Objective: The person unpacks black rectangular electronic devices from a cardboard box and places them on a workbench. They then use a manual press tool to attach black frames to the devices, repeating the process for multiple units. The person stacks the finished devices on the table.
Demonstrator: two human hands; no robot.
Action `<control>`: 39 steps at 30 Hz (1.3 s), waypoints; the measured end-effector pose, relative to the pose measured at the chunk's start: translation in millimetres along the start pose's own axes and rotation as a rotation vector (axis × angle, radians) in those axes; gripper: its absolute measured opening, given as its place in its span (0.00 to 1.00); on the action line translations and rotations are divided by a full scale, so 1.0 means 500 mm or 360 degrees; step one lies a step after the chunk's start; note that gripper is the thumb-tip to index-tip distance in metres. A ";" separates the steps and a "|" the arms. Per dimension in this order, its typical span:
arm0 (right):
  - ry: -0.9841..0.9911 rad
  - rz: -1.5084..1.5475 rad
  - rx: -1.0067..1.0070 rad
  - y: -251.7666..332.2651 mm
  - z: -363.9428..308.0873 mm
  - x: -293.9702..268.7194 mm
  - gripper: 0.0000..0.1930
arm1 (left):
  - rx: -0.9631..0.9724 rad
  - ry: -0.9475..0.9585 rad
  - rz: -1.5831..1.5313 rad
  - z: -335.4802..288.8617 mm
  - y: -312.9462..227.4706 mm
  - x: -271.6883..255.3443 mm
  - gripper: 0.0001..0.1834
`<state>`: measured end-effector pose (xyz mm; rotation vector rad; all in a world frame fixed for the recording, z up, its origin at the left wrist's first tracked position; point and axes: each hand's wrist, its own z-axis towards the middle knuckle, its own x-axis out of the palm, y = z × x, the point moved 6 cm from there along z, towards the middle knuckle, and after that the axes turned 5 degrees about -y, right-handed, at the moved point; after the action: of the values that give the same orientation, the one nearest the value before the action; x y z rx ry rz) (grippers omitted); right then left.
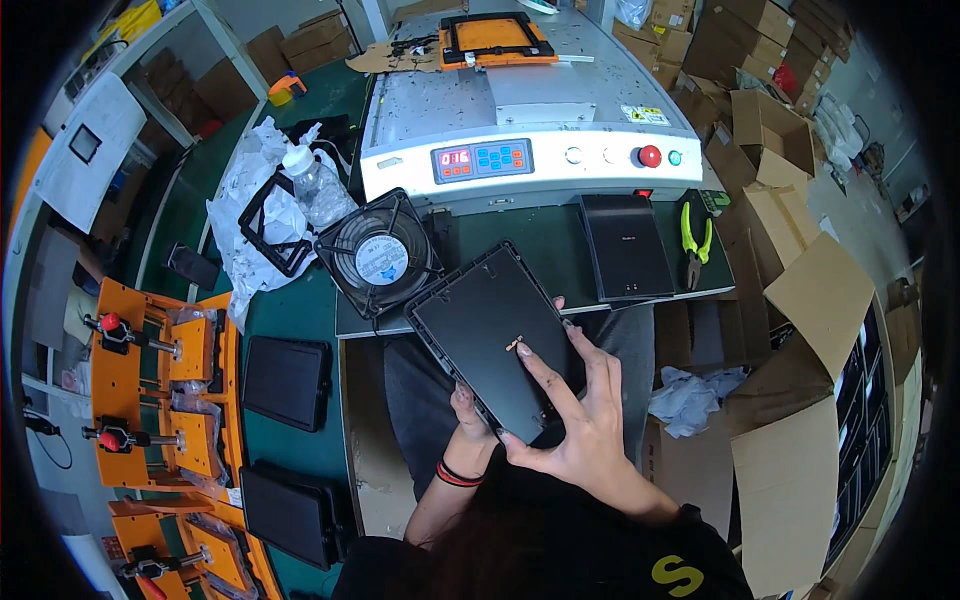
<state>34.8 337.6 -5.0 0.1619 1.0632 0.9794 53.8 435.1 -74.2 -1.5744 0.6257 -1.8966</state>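
A shallow black rectangular plastic cover (478,318) is tilted above my lap, with its rimmed inner side up. My left hand (468,425) grips its lower left edge, thumb showing; the rest of that hand is mostly hidden underneath. My right hand (590,420) spans the cover's lower right part, with the thumb at the lower edge and a longer finger by the right edge. Its index fingertip touches a small gold-coloured metal piece (514,343) on the cover's surface.
A round fan (385,258) stands left of the cover. Another black panel (628,250) and green-handled pliers (693,245) lie at right. Behind is a white machine (600,165). Orange clamp fixtures (165,350) and black casings (287,380) are at left, open cardboard boxes (790,420) at right.
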 end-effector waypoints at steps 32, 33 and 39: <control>0.0806 0.1485 -0.0054 0.187 0.081 0.247 0.16 | 0.0502 -0.1590 0.0818 -0.310 -0.269 -0.136 0.21; 0.0852 0.1544 -0.0046 0.202 0.082 0.261 0.16 | 0.0578 -0.1608 0.0822 -0.318 -0.282 -0.132 0.21; 0.1187 0.1734 -0.0078 0.230 0.013 0.251 0.31 | 0.1058 -0.1770 0.0343 -0.402 -0.382 -0.117 0.21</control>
<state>-13.1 500.2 -21.5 0.3705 1.6659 2.1508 -163.2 609.7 -23.0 -1.6679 -0.2936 -0.6970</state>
